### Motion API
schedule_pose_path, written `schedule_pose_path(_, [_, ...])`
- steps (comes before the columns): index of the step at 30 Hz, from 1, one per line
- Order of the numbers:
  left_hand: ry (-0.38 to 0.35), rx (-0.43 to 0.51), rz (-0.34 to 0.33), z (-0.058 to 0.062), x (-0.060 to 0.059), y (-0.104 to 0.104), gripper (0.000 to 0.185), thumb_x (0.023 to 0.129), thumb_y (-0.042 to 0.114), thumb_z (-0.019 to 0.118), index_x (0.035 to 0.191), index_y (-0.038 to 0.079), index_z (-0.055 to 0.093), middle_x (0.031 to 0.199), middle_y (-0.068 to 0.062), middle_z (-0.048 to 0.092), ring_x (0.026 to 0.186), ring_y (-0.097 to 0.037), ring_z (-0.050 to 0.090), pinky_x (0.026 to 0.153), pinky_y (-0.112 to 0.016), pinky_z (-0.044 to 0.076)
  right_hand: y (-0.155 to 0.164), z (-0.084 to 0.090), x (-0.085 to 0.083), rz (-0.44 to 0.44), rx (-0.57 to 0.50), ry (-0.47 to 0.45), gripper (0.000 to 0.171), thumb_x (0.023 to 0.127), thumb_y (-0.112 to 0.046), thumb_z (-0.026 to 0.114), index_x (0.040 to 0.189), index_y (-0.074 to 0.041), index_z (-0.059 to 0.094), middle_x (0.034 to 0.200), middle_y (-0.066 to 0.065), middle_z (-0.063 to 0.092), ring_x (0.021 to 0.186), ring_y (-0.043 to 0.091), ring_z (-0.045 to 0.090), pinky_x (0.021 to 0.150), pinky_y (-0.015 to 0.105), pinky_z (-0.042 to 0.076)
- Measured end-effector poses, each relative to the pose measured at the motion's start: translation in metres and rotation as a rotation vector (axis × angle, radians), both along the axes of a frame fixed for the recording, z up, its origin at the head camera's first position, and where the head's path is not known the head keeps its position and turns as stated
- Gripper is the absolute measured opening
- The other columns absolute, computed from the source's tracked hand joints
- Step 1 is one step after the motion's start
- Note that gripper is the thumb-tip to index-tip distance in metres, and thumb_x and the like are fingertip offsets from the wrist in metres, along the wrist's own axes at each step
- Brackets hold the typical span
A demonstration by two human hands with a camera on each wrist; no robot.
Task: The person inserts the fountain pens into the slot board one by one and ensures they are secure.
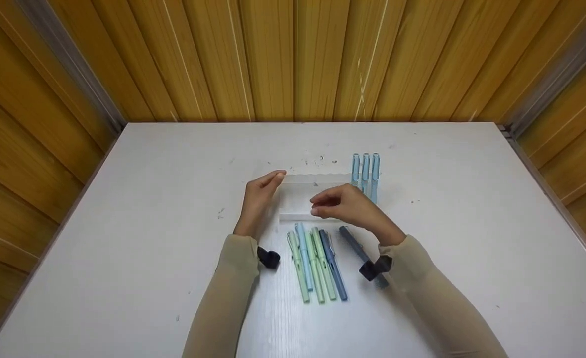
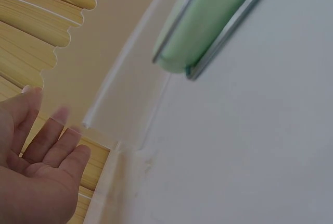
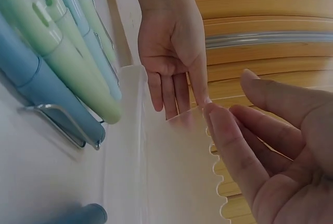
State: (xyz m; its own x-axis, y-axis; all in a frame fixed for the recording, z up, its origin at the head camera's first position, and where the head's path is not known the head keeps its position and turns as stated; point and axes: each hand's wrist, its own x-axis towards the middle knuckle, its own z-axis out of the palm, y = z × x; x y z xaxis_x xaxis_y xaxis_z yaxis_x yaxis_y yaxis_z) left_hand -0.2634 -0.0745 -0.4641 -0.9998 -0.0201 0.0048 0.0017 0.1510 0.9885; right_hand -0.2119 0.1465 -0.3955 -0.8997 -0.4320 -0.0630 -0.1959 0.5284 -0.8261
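A clear plastic pen stand (image 1: 298,196) with a scalloped top edge stands mid-table. My left hand (image 1: 262,196) pinches its left upper corner; in the left wrist view the fingers lie behind the transparent panel (image 2: 83,78). Over the front of the stand is my right hand (image 1: 347,205), fingers loosely bent and holding nothing. Three light blue pens (image 1: 365,169) stand side by side at the stand's right end, partly hidden by that hand. Before the stand lies a row of pens: light green (image 1: 299,268), light blue (image 1: 304,258) and dark blue (image 1: 334,266).
Another dark blue pen (image 1: 352,241) lies apart on the right, partly beneath the right wrist's black camera (image 1: 375,268). A second black camera (image 1: 269,258) sits at the left wrist. The white table (image 1: 124,238) meets wood-patterned walls (image 1: 318,59).
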Motion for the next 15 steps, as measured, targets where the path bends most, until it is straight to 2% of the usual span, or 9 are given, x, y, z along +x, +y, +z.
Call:
schedule_pose_path(4, [0.002, 0.025, -0.005, 0.0, 0.0, -0.001, 0.037, 0.092, 0.042, 0.063, 0.119, 0.019, 0.069, 0.128, 0.001, 0.064, 0.127, -0.016, 0.054, 0.11, -0.037, 0.041, -0.007, -0.005, -0.001, 0.052, 0.003, -0.07, 0.036, 0.087, -0.024, 0.072, 0.113, 0.0, 0.07, 0.104, 0.012, 0.073, 0.085, 0.015, 0.07, 0.078, 0.031, 0.057])
schedule_pose_path(8, [-0.002, 0.054, -0.005, 0.0, 0.0, -0.001, 0.036, 0.091, 0.041, 0.064, 0.119, 0.019, 0.07, 0.128, 0.001, 0.065, 0.127, -0.016, 0.054, 0.11, -0.037, 0.04, -0.013, -0.009, -0.002, 0.084, 0.059, -0.072, 0.035, 0.086, -0.023, 0.072, 0.113, 0.0, 0.07, 0.107, 0.011, 0.072, 0.09, 0.016, 0.068, 0.083, 0.035, 0.056])
schedule_pose_path(15, [-0.003, 0.031, -0.005, 0.0, -0.001, 0.0, 0.037, 0.091, 0.042, 0.064, 0.119, 0.018, 0.069, 0.127, 0.002, 0.065, 0.126, -0.015, 0.054, 0.11, -0.035, 0.04, -0.022, -0.017, -0.005, 0.09, 0.129, -0.067, 0.035, 0.086, -0.023, 0.072, 0.112, 0.0, 0.07, 0.107, 0.011, 0.073, 0.094, 0.019, 0.067, 0.086, 0.037, 0.055])
